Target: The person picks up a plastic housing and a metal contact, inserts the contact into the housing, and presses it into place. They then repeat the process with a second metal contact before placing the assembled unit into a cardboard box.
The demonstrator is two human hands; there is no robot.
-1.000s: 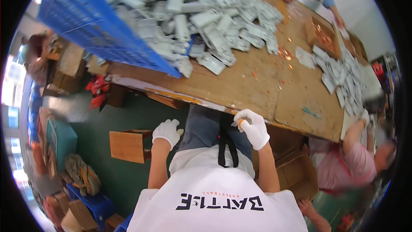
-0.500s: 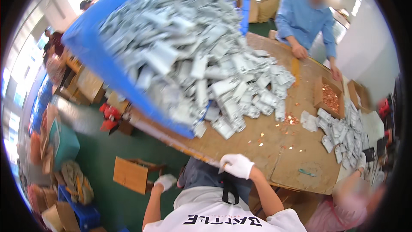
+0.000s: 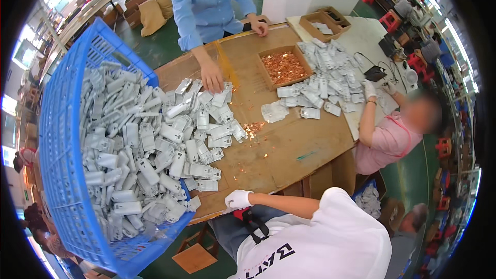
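My right hand (image 3: 238,199), in a white glove, is at the near edge of the cardboard-covered table (image 3: 258,175), its fingers curled on that edge. My left hand is out of view. Left of my right hand, a big blue plastic basket (image 3: 64,150) lies tipped, its open side toward the table. Many pale grey plastic casings (image 3: 147,170) fill it and spill out onto the tabletop. Copper-coloured bits (image 3: 253,129) lie scattered beyond my hand, and a thin green tool (image 3: 306,155) lies to its right.
Across the table, a person in a blue shirt (image 3: 206,5) touches the spilled casings. At right, a person in pink (image 3: 385,137) with gloves works beside another heap of casings (image 3: 330,72). A cardboard box (image 3: 262,72) holds copper pieces (image 3: 283,67). A wooden stool (image 3: 194,257) stands below the table edge.
The view has swung to the right and the basket now sits farther left. My left hand has left the view. My right hand stays at the table edge. The blue-shirted person's hand now reaches the casings.
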